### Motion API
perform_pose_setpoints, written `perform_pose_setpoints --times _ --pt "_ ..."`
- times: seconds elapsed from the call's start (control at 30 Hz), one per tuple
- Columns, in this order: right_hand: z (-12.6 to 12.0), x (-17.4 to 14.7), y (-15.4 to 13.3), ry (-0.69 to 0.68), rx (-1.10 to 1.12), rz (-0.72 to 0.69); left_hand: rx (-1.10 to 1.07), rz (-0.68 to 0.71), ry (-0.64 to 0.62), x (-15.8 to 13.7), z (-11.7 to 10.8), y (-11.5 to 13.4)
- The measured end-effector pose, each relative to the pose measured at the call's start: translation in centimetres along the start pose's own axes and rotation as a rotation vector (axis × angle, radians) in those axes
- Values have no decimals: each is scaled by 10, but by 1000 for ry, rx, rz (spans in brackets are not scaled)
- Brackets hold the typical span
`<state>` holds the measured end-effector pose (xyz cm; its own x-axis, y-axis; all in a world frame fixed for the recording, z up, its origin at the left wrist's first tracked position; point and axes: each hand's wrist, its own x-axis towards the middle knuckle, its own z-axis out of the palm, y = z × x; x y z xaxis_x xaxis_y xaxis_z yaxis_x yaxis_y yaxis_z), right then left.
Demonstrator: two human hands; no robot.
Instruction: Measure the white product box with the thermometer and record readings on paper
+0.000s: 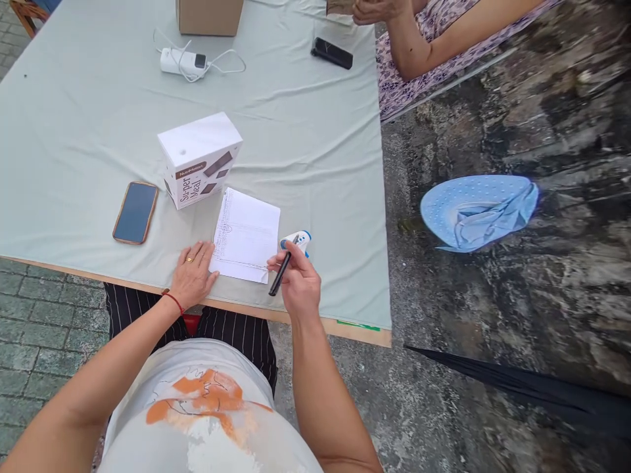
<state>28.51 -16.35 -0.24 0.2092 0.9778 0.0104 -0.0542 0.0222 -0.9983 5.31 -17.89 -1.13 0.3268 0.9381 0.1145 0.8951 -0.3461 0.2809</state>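
My right hand [302, 286] is closed round a black pen [279, 274] and hovers at the lower right corner of a white sheet of paper [251, 240]. Small print and lines of writing run along the sheet's left side. My left hand [193, 270] lies flat on the table, fingers stretched out, its fingertips at the sheet's left edge. Partly hidden behind my right hand is a small white and blue object [298, 238]; its kind I cannot make out. A white carton [202, 161] printed "Super Meal" stands just beyond the paper.
A smartphone [135, 213] lies left of the carton. Farther back are a white device with a cable [183, 63], a cardboard box [210, 16] and a black case [332, 53]. Another person's forearm [414, 49] rests at the back right. A blue hat [478, 210] is beyond the table's right edge.
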Motion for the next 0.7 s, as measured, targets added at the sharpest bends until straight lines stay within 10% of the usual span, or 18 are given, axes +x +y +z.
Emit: perform_pose_setpoints --times 0.33,0.7 --pt "-8 -18 26 192 -646 -355 -18 2 9 2 -3 0" --pt "5 -20 59 1 -902 -353 -58 12 39 1 -1 0"
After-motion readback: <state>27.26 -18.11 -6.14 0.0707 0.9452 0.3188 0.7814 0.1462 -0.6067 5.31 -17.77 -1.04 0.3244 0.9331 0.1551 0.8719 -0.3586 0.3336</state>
